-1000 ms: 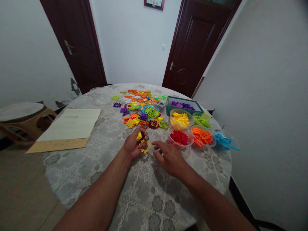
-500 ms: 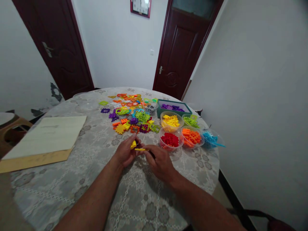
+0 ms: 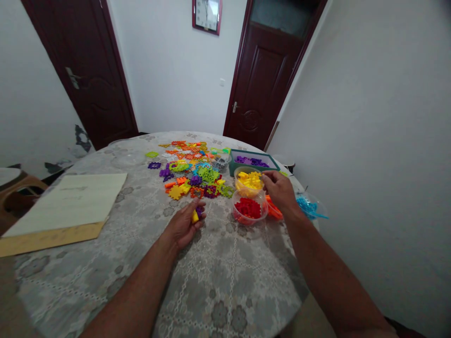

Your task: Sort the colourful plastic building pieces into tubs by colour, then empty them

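Note:
My left hand (image 3: 185,222) is closed around small interlocking plastic toy pieces, one yellow (image 3: 195,216) and one purple (image 3: 199,212), above the patterned tablecloth. My right hand (image 3: 280,188) is at the right rim of a clear round bowl of yellow pieces (image 3: 249,182), fingertips pinched together beside the yellow ones. Whether a piece is between those fingertips I cannot tell. Directly in front of that bowl stands another with red pieces (image 3: 247,208). The bowl of orange pieces (image 3: 273,208) is partly hidden under my right wrist.
A spread of mixed coloured pieces (image 3: 197,176) lies beyond my left hand. Behind the bowls is a green-edged box (image 3: 233,165) holding purple pieces. Blue pieces (image 3: 307,206) fill a bowl at the right edge. Papers (image 3: 81,199) lie at the left.
My right hand has moved right and away from my left hand, over to the yellow bowl; before, it held a thin yellow piece close to my left hand. My left hand stays nearly in place.

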Motion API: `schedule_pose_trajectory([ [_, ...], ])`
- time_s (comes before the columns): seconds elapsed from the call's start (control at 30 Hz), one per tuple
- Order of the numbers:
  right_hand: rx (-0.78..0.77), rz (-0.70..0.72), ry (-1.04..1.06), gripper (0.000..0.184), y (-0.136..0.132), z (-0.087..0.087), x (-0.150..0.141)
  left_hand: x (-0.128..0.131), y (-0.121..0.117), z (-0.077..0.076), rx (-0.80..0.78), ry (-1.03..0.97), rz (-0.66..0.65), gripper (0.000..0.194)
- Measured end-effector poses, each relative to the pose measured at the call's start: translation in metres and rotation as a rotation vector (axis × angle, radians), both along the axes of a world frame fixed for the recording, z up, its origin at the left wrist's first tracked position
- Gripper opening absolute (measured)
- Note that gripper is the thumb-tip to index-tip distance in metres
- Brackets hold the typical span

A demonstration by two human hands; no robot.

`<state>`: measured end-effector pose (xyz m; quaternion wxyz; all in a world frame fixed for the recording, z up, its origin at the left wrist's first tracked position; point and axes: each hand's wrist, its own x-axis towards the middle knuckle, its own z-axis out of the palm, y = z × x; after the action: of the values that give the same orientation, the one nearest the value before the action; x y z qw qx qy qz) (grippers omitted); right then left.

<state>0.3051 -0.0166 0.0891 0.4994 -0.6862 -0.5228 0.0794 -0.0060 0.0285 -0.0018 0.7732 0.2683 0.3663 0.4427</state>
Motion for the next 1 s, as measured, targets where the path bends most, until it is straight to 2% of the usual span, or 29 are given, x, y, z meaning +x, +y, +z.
schedule_pose_trajectory([
  [0.13,-0.087,-0.102,-0.25,0.03,0.029,0.0,0.022,-0.006,0.0,0.008,-0.066,-0.116,-0.033,0.019],
  [0.23,-0.133,-0.16,-0.415,0.033,0.031,-0.004,0.021,-0.009,-0.002,0.011,-0.046,-0.16,-0.034,0.034],
  [0.33,-0.069,-0.142,-0.454,0.035,0.02,-0.008,0.005,-0.007,-0.004,0.011,0.0,-0.155,-0.057,0.046],
  [0.43,-0.017,-0.01,-0.402,0.03,0.005,-0.011,-0.027,-0.004,-0.007,0.01,0.05,-0.169,-0.084,0.051],
  [0.57,-0.009,0.302,-0.375,0.025,-0.014,-0.016,-0.079,-0.003,-0.01,0.009,0.1,-0.176,-0.139,0.055],
  [0.63,-0.006,0.459,-0.369,0.027,-0.022,-0.022,-0.103,-0.004,-0.012,0.008,0.132,-0.176,-0.171,0.059],
  [0.73,0.012,0.613,-0.361,0.039,-0.027,-0.034,-0.129,-0.004,-0.013,0.005,0.199,-0.177,-0.237,0.065],
  [0.83,-0.039,0.693,-0.397,0.052,-0.028,-0.043,-0.142,-0.003,-0.013,0.002,0.245,-0.15,-0.298,0.067],
  [1.0,-0.149,0.664,-0.391,0.044,-0.029,-0.044,-0.146,-0.002,-0.012,0.004,0.274,-0.111,-0.361,0.063],
])
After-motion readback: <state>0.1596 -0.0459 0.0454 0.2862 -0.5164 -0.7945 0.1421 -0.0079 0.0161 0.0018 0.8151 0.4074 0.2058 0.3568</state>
